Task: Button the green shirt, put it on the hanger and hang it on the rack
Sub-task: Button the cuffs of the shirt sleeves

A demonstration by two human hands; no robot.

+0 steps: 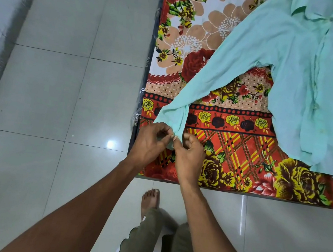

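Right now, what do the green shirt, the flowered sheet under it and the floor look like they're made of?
Green shirt: thin woven cloth, likely cotton or a blend, matte; it wrinkles softly and drapes limp where both hands pinch the cuff.
Flowered sheet: printed woven fabric, matte, lying flat with a bold floral print.
Floor: glazed ceramic or vitrified tile, glossy; grout lines and a bright lamp reflection show.
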